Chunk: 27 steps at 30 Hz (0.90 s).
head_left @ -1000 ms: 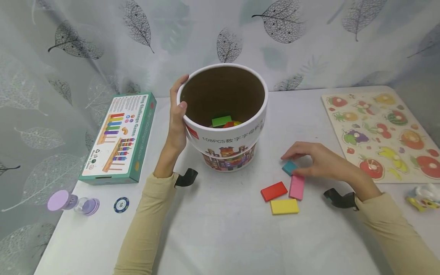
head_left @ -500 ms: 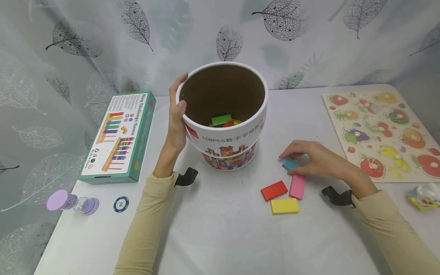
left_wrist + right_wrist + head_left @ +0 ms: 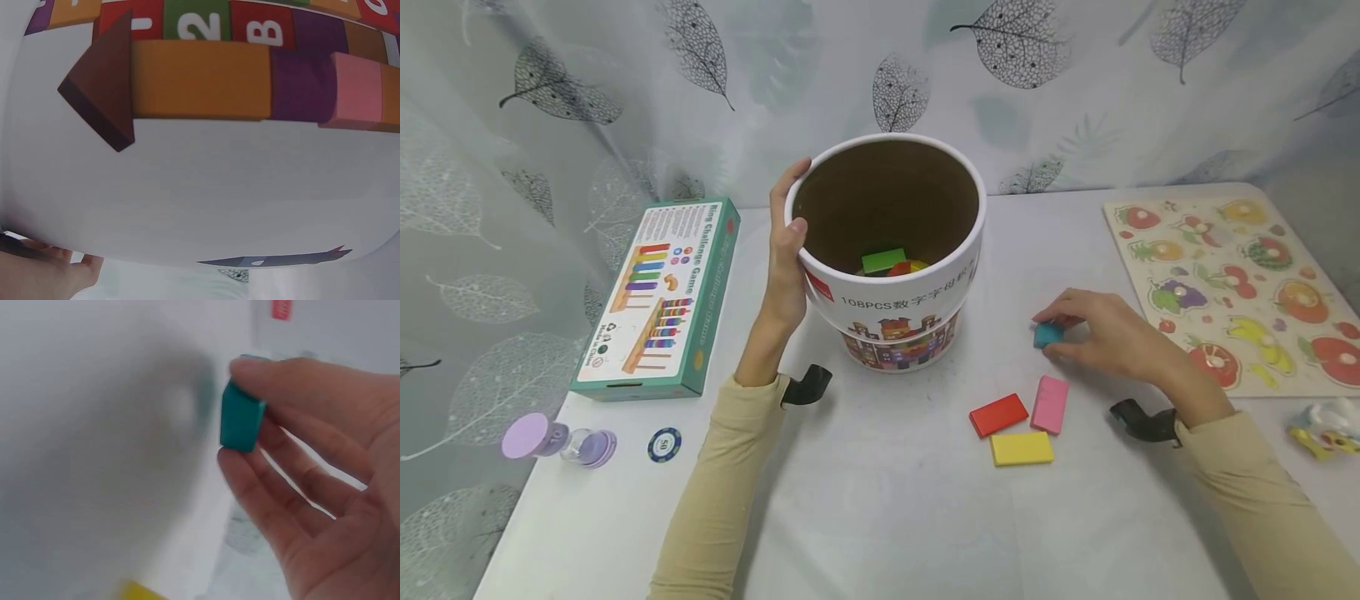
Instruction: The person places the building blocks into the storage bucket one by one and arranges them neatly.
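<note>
A teal block [image 3: 240, 419] is pinched between the thumb and fingertips of my right hand [image 3: 1108, 337], right of the bucket. My left hand [image 3: 787, 250] grips the left rim of a large white bucket [image 3: 902, 292], thumb over the lip and fingers along the outside. Inside the bucket, green [image 3: 883, 261], red and yellow blocks show at the bottom. On the table near my right hand lie a pink block [image 3: 1049, 405], a red block [image 3: 998, 415] and a yellow block [image 3: 1022, 448]. The left wrist view is mostly filled by the bucket's printed wall [image 3: 200, 181].
A green-edged Ring Challenge Game box [image 3: 655, 300] lies at left. Before it are a purple hourglass [image 3: 561, 442] and a poker chip [image 3: 665, 446]. A wooden fruit puzzle board [image 3: 1232, 292] lies at right, with a small white-and-yellow toy [image 3: 1326, 431] below it. A leaf-print curtain hangs behind.
My right hand has moved the teal block away from the pink block, slightly up and to the right in the head view. The left hand and bucket stay in place.
</note>
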{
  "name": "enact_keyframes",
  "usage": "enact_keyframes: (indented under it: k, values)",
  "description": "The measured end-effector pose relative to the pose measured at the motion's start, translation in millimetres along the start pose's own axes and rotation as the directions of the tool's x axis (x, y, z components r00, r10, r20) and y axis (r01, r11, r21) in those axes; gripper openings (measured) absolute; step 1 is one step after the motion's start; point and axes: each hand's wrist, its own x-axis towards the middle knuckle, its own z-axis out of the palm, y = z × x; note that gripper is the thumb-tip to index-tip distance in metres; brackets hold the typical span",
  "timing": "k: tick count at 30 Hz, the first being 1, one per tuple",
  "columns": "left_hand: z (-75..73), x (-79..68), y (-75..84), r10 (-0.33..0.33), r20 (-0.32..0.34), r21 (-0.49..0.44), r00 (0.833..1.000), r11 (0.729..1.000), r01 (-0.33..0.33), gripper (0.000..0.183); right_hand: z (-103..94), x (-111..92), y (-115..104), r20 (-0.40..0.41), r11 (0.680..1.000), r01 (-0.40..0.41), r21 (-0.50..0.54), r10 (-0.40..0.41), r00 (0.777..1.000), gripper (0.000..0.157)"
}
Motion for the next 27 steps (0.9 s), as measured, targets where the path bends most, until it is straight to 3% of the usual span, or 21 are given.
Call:
enact_keyframes:
  k: [3, 5, 6, 10, 14, 19, 27]
  values:
    - [-1.1, -0.3, 0.0, 0.0, -0.001, 0.004, 1.0, 1.0, 0.0, 0.08, -17.5, 4.1, -8.3, -0.112, 1.0, 0.023, 0.008, -0.022, 0.994, 0.044]
    - [-2.0, -0.3, -0.1, 0.001, -0.003, 0.006, 1.0, 1.0, -0.001, 0.081, -33.0, 10.2, -17.8, -0.222, 0.997, 0.081, -0.005, -0.08, 0.972, 0.048]
    - [-2.4, -0.4, -0.2, 0.001, -0.004, 0.006, 1.0, 1.0, 0.0, 0.081, -41.2, 13.8, -24.6, -0.277, 0.994, 0.106, -0.017, -0.106, 0.955, 0.051]
    - [-3.6, -0.4, -1.1, 0.002, -0.001, 0.006, 1.0, 1.0, -0.002, 0.081, -70.4, 32.5, -58.3, -0.462, 0.965, 0.26, -0.033, -0.246, 0.852, 0.058]
    - [-3.2, -0.2, -1.6, 0.001, 0.006, 0.002, 1.0, 1.0, -0.002, 0.082, -87.0, 54.8, -98.1, -0.524, 0.909, 0.415, 0.033, -0.338, 0.782, 0.055]
    - [-1.3, -0.2, -1.5, -0.004, 0.011, 0.014, 1.0, 1.0, 0.004, 0.085, -91.6, 78.2, -129.4, -0.477, 0.854, 0.518, 0.035, -0.442, 0.76, 0.044]
    - [-1.3, -1.5, -1.0, -0.008, 0.008, 0.022, 1.0, 1.0, 0.008, 0.084, -86.5, 90.1, -134.9, -0.432, 0.822, 0.567, 0.058, -0.491, 0.756, 0.04]
